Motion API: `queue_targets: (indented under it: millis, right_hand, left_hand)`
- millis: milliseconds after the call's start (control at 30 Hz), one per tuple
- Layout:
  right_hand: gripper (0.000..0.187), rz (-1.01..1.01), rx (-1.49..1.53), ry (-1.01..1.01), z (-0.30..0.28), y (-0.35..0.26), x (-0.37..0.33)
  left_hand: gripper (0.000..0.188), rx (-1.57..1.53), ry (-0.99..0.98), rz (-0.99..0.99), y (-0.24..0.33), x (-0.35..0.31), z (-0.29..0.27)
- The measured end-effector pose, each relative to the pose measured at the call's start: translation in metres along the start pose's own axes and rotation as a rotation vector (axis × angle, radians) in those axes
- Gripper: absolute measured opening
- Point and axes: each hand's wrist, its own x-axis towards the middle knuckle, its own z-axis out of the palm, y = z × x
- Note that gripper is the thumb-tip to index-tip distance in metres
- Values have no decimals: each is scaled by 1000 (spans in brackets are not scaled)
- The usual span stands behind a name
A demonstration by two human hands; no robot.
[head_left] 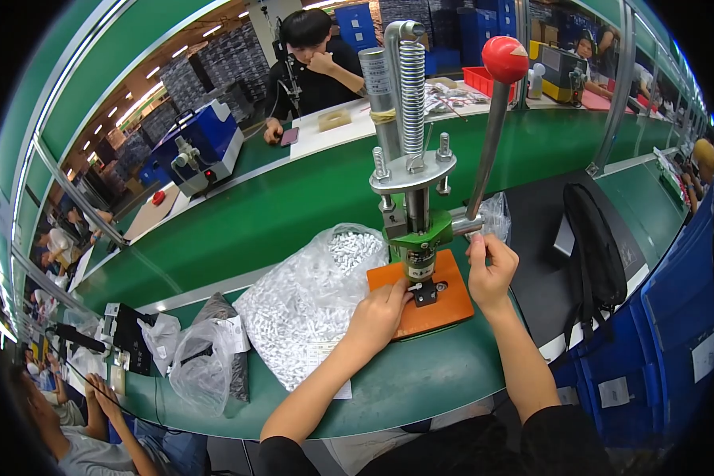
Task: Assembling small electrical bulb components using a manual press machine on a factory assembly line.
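A hand-lever press stands before me, with a spring column, a green body and an orange base. On that base, below the ram, sits a small black fixture. My left hand rests on the base's left side, its fingertips pinched together at the fixture; what they hold is too small to make out. Raised beside the press is my right hand, its fingers curled closed just below the pivot of the lever. Whatever those fingers hold is hidden. The lever's red ball knob stands high, untouched.
Left of the press lies a big clear bag of small white parts, beside a bag of dark parts. A black backpack lies to the right. Beyond the green divider a person sits; others sit at the far left.
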Motion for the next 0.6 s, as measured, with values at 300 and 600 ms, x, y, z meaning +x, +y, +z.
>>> queue_targets:
  millis: [300,600]
  right_hand:
    - [28,143,106,60,-4,12,5]
    - [20,156,255,36,-9,7,30]
  left_hand:
    - [41,78,-74,115,-4,-7,-3]
    - [43,219,-50,178,-2,-12,-3]
